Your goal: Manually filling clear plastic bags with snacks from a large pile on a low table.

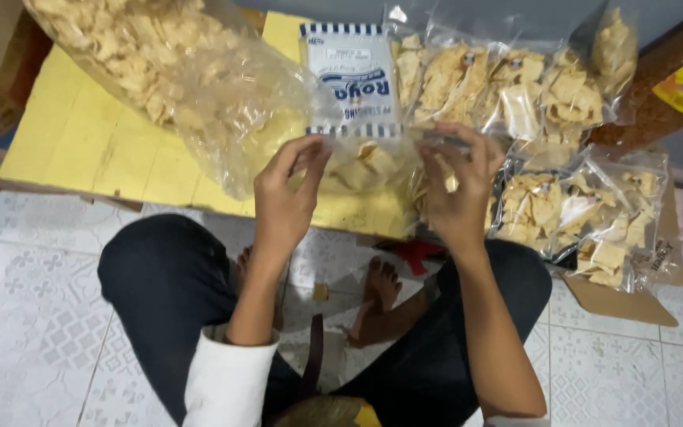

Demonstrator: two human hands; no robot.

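Head view: left hand (284, 198) and right hand (458, 194) each hold a pinch grip on the small clear bag of crackers (365, 162), over the near edge of the yellow counter (88, 142). Its white label with blue striped borders (351, 79) points away. Large open bag of loose crackers (175, 63) lies left. Sealed cracker packets (515, 87) sit right; more (586, 217) rest on cardboard (622, 302).

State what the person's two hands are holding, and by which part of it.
Both hands hold one small clear bag of crackers: the left hand pinches its left edge and the right hand its right edge, just under the striped label card.
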